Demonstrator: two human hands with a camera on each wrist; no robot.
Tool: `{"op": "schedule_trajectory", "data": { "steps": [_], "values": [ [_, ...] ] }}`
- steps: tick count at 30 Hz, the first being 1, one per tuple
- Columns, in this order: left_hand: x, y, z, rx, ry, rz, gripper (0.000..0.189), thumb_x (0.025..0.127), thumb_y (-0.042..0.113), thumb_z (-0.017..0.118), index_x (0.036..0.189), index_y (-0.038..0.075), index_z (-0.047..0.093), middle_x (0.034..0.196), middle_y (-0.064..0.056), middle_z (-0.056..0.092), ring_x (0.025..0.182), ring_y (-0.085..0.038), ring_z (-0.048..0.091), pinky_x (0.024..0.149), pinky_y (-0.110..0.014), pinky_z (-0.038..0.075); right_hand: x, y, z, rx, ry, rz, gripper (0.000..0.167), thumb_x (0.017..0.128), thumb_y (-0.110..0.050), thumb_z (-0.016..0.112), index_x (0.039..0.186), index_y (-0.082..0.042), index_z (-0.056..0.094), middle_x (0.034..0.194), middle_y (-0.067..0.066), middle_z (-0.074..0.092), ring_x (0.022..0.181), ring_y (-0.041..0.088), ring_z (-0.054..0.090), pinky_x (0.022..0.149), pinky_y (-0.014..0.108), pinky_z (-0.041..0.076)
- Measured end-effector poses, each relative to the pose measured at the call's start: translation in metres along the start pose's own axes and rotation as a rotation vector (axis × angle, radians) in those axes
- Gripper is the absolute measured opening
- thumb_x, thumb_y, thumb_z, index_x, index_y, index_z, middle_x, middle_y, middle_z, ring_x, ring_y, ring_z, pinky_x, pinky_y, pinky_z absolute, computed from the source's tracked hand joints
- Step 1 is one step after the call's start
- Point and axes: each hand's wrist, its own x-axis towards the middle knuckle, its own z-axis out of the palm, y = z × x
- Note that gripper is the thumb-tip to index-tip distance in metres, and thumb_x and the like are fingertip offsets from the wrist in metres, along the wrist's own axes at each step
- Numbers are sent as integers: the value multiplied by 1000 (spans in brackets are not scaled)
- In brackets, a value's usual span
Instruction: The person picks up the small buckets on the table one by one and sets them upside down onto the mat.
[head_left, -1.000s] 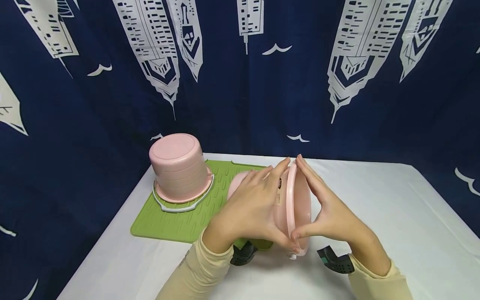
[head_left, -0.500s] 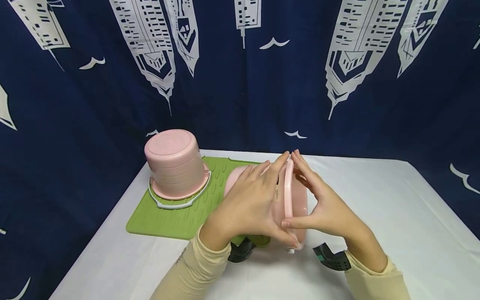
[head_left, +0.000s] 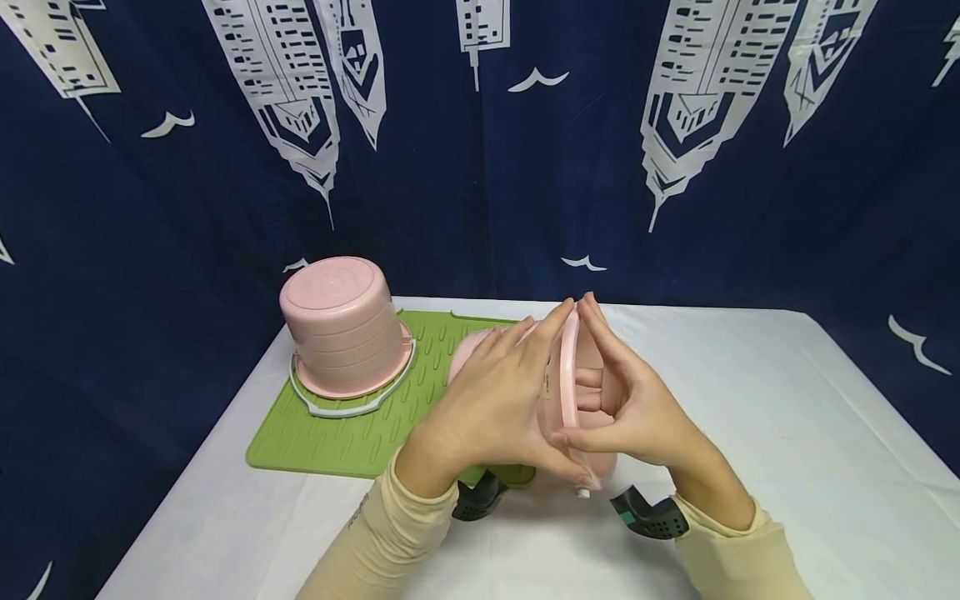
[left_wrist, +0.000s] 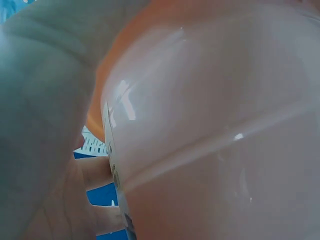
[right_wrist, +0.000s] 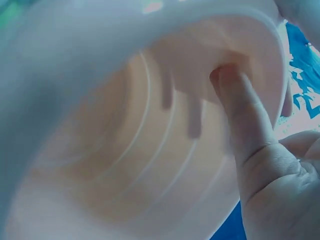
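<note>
A pink bucket (head_left: pixel 568 367) lies tipped on its side between both hands, its mouth facing right. My left hand (head_left: pixel 483 408) holds it round the outer wall, fingers spread toward the far rim and thumb at the near rim. In the left wrist view the smooth pink wall of the bucket (left_wrist: pixel 215 125) fills most of the picture. With thumb at the rim, my right hand (head_left: pixel 645 408) grips the mouth, and several of its fingers reach inside. The right wrist view looks into the ringed interior of the bucket (right_wrist: pixel 125 165), with a finger (right_wrist: pixel 245 110) against its inner wall.
Upside down on a green ribbed mat (head_left: pixel 330 446) stands a second pink bucket (head_left: pixel 345 325), its grey handle (head_left: pixel 352 411) lying round the rim. A white cloth (head_left: pixel 750 400) covers the table. Behind hangs a dark blue curtain (head_left: pixel 420 208) with white building prints.
The right thumb has shifted left onto the rim, and other right fingers have bent into the bucket's mouth. The left hand keeps its hold. The head view has shifted slightly.
</note>
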Motion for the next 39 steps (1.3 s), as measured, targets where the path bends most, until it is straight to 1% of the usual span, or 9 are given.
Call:
{"op": "schedule_trajectory", "data": {
  "steps": [4, 8, 11, 17, 20, 24, 28, 32, 39],
  "values": [
    [2, -4, 2, -17, 18, 27, 158, 44, 84, 82, 162, 12, 5, 163, 1, 27, 141, -33, 38, 118, -41, 25, 0, -1, 0, 66, 11, 11, 120, 71, 30, 70, 162, -10, 3, 166, -3, -20, 129, 32, 55, 83, 48, 55],
    [4, -9, 4, -102, 26, 21, 154, 47, 79, 86, 162, 13, 7, 161, 2, 30, 142, -24, 37, 115, -40, 30, 0, 1, -6, 124, 18, -27, 116, 73, 29, 70, 161, -4, 3, 167, 1, -16, 131, 31, 52, 82, 43, 56],
    [4, -14, 6, -188, 20, -27, 151, 48, 73, 89, 162, 18, 7, 160, 3, 32, 142, -16, 35, 110, -43, 37, 0, 3, -14, 172, 32, -75, 108, 74, 32, 65, 159, 2, 4, 168, 8, -10, 131, 32, 52, 84, 40, 56],
    [2, -30, -2, -360, -5, -122, 149, 49, 63, 95, 162, 29, 5, 162, 8, 26, 144, -13, 29, 111, -47, 36, -4, 1, -21, 243, 114, -85, 94, 80, 30, 56, 159, 3, 12, 168, 11, 0, 125, 35, 56, 90, 38, 55],
    [-5, -43, -13, -421, -10, -190, 149, 46, 59, 98, 161, 36, 5, 162, 11, 22, 145, -13, 25, 112, -49, 34, -5, -2, -22, 261, 153, -75, 90, 82, 29, 52, 159, 2, 14, 168, 12, 4, 137, 30, 45, 99, 37, 49],
    [-18, -69, -23, -546, -78, -274, 150, 45, 48, 102, 158, 47, 3, 163, 13, 14, 147, -10, 18, 114, -51, 28, -5, -5, -23, 270, 217, -90, 85, 82, 28, 42, 159, 2, 17, 167, 13, 11, 149, 24, 24, 108, 33, 38],
    [-26, -96, -17, -711, -148, -222, 151, 49, 32, 103, 159, 40, 1, 165, 6, 9, 150, -12, 11, 118, -51, 19, -5, -9, -24, 276, 292, -96, 81, 83, 26, 35, 159, 1, 20, 167, 14, 13, 151, 24, 16, 113, 30, 32],
    [-23, -107, -2, -842, -184, -130, 146, 54, 27, 102, 161, 32, 2, 162, -3, 18, 147, -17, 22, 118, -50, 21, -6, -12, -25, 307, 328, -104, 78, 86, 23, 33, 159, -1, 23, 167, 15, 11, 151, 24, 16, 113, 29, 32],
    [-19, -105, 5, -933, -94, -99, 129, 59, 30, 98, 157, 29, 13, 149, -4, 34, 134, -22, 41, 112, -50, 33, -6, -11, -30, 349, 276, -187, 76, 90, 23, 29, 160, -2, 17, 167, 15, 6, 151, 28, 13, 109, 31, 38]
  ]
}}
